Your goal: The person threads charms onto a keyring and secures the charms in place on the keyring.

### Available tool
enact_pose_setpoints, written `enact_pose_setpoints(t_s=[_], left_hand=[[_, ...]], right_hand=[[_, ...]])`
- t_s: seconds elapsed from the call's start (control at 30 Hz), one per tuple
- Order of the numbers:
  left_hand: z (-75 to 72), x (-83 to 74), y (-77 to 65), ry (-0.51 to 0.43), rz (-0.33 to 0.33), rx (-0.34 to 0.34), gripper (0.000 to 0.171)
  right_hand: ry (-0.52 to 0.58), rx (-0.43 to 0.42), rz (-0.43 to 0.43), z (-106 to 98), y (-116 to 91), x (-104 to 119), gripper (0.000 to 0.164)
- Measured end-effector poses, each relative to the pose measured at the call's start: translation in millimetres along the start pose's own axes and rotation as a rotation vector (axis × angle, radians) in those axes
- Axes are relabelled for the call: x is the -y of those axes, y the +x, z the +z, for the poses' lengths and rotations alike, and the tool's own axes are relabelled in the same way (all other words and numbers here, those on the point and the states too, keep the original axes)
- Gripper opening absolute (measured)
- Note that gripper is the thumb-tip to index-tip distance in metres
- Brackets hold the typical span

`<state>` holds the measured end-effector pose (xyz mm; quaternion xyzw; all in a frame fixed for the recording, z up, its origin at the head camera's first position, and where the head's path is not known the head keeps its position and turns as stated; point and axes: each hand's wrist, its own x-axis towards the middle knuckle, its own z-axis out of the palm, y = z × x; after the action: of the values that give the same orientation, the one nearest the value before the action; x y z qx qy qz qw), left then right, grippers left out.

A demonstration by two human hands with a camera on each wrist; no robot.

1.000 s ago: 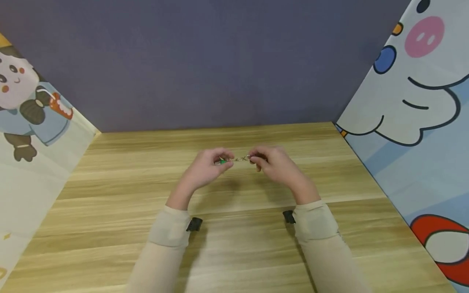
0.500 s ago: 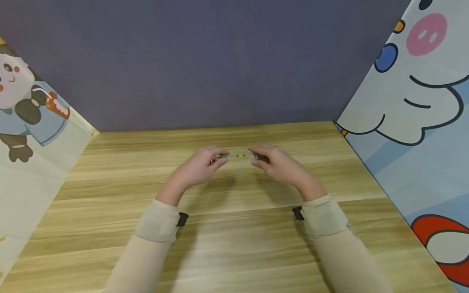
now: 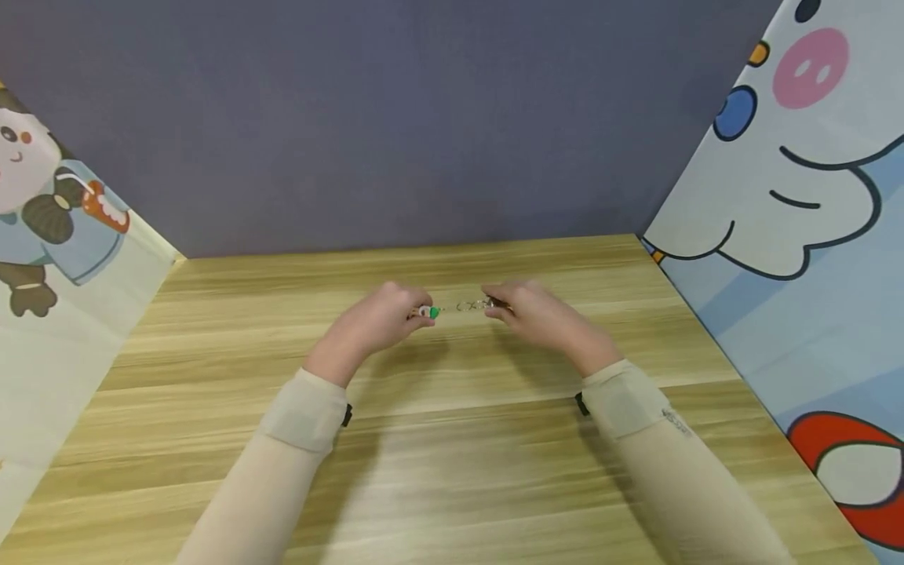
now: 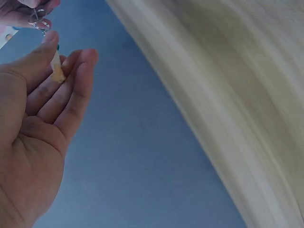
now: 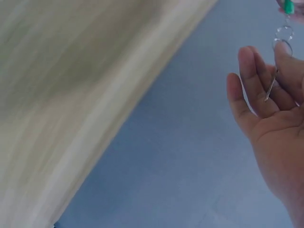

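Between the two hands, above the table, a keychain is stretched level. My left hand [image 3: 381, 315] pinches its small charm [image 3: 426, 311], white with a green end, between thumb and fingers. In the left wrist view the charm's lower part [image 4: 58, 72] looks orange-yellow. Thin silver rings [image 3: 472, 305] link the charm to what my right hand [image 3: 534, 315] pinches. That is a thin, flat metal piece [image 5: 270, 88], seen nearly edge-on in the right wrist view; its kind cannot be told. One ring [image 5: 284, 33] stands out past the right thumb.
The wood-grain table [image 3: 452, 471] spreads beneath both hands. A dark grey-blue wall [image 3: 424, 125] rises behind it. Printed cartoon panels stand along the left side [image 3: 63, 220] and the right side [image 3: 798, 204].
Both hands keep hold of the keychain. The left hand has moved slightly left, and more of the charm and rings shows between the hands. Both forearms have spread outward.
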<state>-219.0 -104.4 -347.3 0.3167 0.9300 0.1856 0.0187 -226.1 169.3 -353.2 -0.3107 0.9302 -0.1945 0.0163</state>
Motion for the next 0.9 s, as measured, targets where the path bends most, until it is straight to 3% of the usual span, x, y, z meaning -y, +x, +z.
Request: enact_pose_setpoints(t_s=[0.1, 0.23, 0.4, 0.67, 0.9], left_hand=[[4.8, 4.4, 1.8, -0.005, -0.052, 0.078, 0.029], [11.3, 10.4, 3.9, -0.022, -0.092, 0.105, 0.026], [12.6, 15.5, 3.1, -0.037, -0.118, 0.091, 0.020], [25.2, 30.1, 2.5, 0.028, -0.097, 0.022, 0.017], [32.6, 38.2, 1.0, 0.024, -0.137, 0.035, 0.023]], right_hand=[[0.002, 0.034, -0.008, 13, 6, -7, 0.047], [0.066, 0.071, 0.023, 27, 11, -13, 0.042], [0.115, 0.084, 0.045, 35, 13, -18, 0.033], [0.053, 0.024, -0.013, 46, 16, -24, 0.034], [0.074, -0.005, 0.004, 54, 18, -26, 0.035]])
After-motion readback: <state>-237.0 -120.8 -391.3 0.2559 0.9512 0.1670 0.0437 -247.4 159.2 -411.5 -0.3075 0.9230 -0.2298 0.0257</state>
